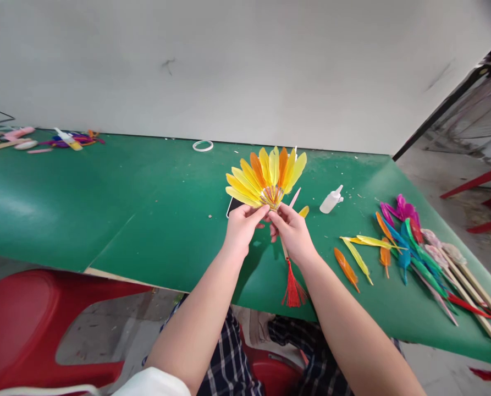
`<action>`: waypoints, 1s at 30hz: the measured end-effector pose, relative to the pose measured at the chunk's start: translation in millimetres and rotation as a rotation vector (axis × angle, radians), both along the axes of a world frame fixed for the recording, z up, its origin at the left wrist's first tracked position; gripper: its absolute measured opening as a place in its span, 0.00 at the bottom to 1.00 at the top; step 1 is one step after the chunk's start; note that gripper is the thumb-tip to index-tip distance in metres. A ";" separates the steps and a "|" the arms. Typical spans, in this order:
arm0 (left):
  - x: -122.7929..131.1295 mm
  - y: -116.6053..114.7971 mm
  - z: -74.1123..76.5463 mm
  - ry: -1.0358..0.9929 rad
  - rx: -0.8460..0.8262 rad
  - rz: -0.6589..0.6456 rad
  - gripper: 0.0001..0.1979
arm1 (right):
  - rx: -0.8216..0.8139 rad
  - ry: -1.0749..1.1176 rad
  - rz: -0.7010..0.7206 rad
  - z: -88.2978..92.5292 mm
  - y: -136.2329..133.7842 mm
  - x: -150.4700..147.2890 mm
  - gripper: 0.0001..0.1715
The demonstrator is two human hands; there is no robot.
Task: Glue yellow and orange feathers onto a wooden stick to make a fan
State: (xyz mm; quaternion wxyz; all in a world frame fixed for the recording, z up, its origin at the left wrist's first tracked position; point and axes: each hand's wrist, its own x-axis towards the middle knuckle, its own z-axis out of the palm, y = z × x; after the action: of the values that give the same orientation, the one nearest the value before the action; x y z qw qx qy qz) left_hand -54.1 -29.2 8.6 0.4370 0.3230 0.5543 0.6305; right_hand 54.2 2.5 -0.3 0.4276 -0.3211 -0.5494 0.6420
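A feather fan (pixel 266 175) of yellow and orange feathers is held upright above the green table (pixel 138 203). My left hand (pixel 242 225) pinches the fan's base from the left. My right hand (pixel 291 230) grips the base and the wooden handle from the right. A red tassel (pixel 293 289) hangs from the handle's lower end below my right wrist. Both hands are closed on the fan.
A white glue bottle (pixel 331 199) lies right of the fan. Loose coloured feathers (pixel 397 242) and wooden sticks (pixel 472 286) lie at the right. A phone (pixel 233 205) lies under the fan. A white ring (pixel 203 145) sits by the wall. More feathers (pixel 70 139) lie far left. A red chair (pixel 26 324) stands below.
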 end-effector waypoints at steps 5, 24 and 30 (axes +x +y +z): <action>-0.3 0.7 -1.7 -0.014 -0.003 0.008 0.14 | 0.005 0.005 0.006 -0.7 -0.8 0.2 0.13; 2.1 1.7 -2.9 -0.059 0.019 0.021 0.13 | 0.067 -0.045 -0.040 -3.5 -0.2 0.0 0.11; 2.4 2.7 -4.5 -0.053 0.050 0.018 0.12 | 0.043 -0.015 -0.039 -2.0 -1.8 -0.5 0.11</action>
State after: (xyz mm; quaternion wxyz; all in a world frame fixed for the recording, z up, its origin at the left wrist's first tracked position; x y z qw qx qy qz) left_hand -51.7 -26.5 4.0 0.4377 0.3120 0.5293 0.6565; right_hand 53.7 0.8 -2.2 0.4426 -0.3274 -0.5598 0.6193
